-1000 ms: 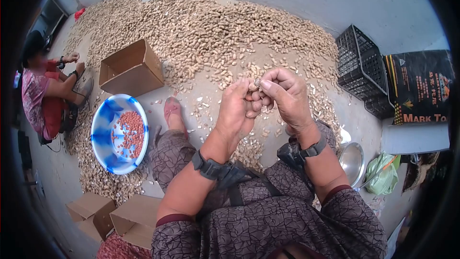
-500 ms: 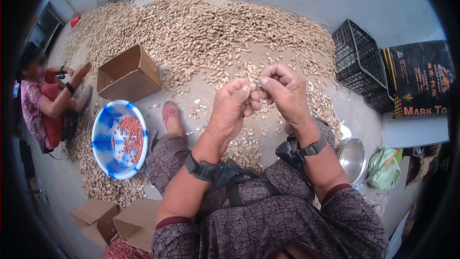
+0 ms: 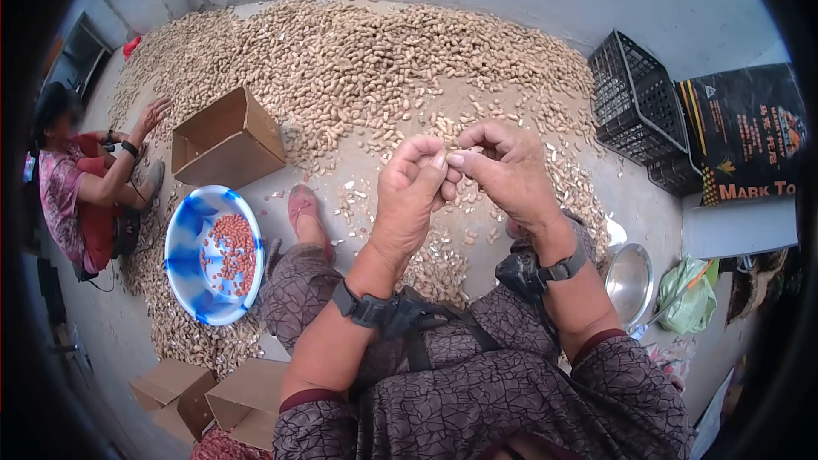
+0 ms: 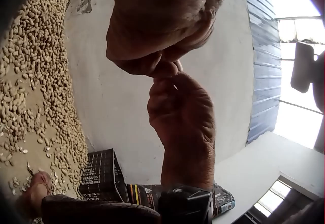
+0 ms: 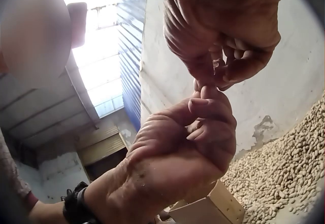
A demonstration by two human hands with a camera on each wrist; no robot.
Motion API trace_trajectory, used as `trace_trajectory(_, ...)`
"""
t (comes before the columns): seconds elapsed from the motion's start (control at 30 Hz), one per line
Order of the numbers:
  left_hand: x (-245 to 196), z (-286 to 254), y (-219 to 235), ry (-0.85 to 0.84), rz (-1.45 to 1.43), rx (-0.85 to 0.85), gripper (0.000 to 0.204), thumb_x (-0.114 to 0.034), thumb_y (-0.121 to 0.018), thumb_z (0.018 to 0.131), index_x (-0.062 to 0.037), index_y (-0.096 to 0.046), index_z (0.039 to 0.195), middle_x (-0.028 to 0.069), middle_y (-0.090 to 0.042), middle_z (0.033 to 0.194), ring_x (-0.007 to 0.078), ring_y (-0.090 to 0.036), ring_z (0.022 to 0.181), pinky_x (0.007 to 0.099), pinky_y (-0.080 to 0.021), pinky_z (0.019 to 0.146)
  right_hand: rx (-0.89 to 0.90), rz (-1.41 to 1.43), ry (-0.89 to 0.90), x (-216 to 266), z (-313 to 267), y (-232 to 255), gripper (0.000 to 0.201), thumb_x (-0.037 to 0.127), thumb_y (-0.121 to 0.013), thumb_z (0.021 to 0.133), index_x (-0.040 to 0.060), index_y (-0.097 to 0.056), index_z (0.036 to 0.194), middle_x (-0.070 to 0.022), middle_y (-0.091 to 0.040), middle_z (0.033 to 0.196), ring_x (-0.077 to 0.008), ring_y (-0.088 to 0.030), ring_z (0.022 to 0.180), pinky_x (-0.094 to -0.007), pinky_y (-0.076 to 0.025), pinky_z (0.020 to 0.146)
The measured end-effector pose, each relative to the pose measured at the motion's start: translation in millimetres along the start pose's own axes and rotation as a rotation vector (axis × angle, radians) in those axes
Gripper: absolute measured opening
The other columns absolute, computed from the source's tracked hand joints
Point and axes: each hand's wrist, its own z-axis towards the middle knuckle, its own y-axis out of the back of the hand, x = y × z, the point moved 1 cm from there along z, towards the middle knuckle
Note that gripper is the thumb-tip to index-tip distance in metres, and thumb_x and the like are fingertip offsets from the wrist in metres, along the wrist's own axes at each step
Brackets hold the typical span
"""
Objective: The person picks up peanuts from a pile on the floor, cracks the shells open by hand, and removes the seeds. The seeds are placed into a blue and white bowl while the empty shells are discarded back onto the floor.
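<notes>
Fingers of the left hand (image 3: 409, 196) and right hand (image 3: 507, 175) meet tip to tip, curled and pinching something small between them; it looks like a peanut, but no view shows it clearly. From the head view, going left to right: a seated person in red (image 3: 72, 187), a round blue-and-white plastic basin (image 3: 183, 260) of reddish shelled kernels, an open brown cardboard box (image 3: 226, 140), the wide heap of pale, bumpy unshelled peanuts (image 3: 366, 51) on the floor, a black slatted plastic crate (image 3: 635, 102). Only the wrist views show the corrugated blue wall (image 4: 264, 56).
</notes>
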Motion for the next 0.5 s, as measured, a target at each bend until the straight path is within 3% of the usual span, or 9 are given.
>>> trace_trajectory(0.17, -7.6, 2.6, 1.2, 0.01, 0.128, 0.025, 0.015, -0.017, -0.049, 0.086, -0.0031, -0.051, 0.093, 0.0011, -0.054, 0.072, 0.0047, -0.046, 0.056, 0.0163, -0.037, 0.049, -0.061, -0.147, 0.164, -4.2, -2.8, -0.9, 0.007, 0.001, -0.061, 0.069, 0.0003, -0.059, 0.076, -0.0026, -0.057, 0.068, -0.0078, -0.052, 0.059, -0.0212, -0.041, 0.051)
trace_trajectory(0.23, -6.5, 2.4, 0.0, -0.023, 0.208, -0.004, 0.016, -0.017, -0.048, 0.086, -0.0027, -0.052, 0.091, 0.0009, -0.054, 0.071, 0.0044, -0.045, 0.055, 0.0166, -0.036, 0.049, -0.075, -0.434, 0.401, -6.4, -2.5, -1.6, 0.008, 0.002, -0.06, 0.068, 0.0009, -0.06, 0.076, -0.0068, -0.057, 0.068, -0.0137, -0.054, 0.059, -0.024, -0.042, 0.052)
trace_trajectory(0.3, -3.7, 2.1, 2.3, -0.047, 0.315, -0.031, 0.016, -0.017, -0.047, 0.086, -0.0017, -0.052, 0.087, 0.0004, -0.052, 0.067, 0.0039, -0.044, 0.056, 0.017, -0.036, 0.05, -0.087, -0.434, 0.429, -7.5, -3.4, -4.1, 0.007, 0.002, -0.06, 0.067, 0.0013, -0.06, 0.075, -0.0076, -0.057, 0.068, -0.0158, -0.055, 0.059, -0.0249, -0.042, 0.052)
trace_trajectory(0.5, 5.2, 3.9, 7.3, -0.099, 0.27, -0.061, 0.015, -0.014, -0.044, 0.087, -0.0016, -0.052, 0.084, -0.0007, -0.049, 0.062, 0.004, -0.042, 0.055, 0.0174, -0.035, 0.05, -0.05, -0.394, 0.441, -8.1, -0.6, -7.0, 0.006, 0.001, -0.057, 0.066, 0.0006, -0.059, 0.071, -0.0095, -0.056, 0.064, -0.0191, -0.055, 0.057, -0.0277, -0.042, 0.051)
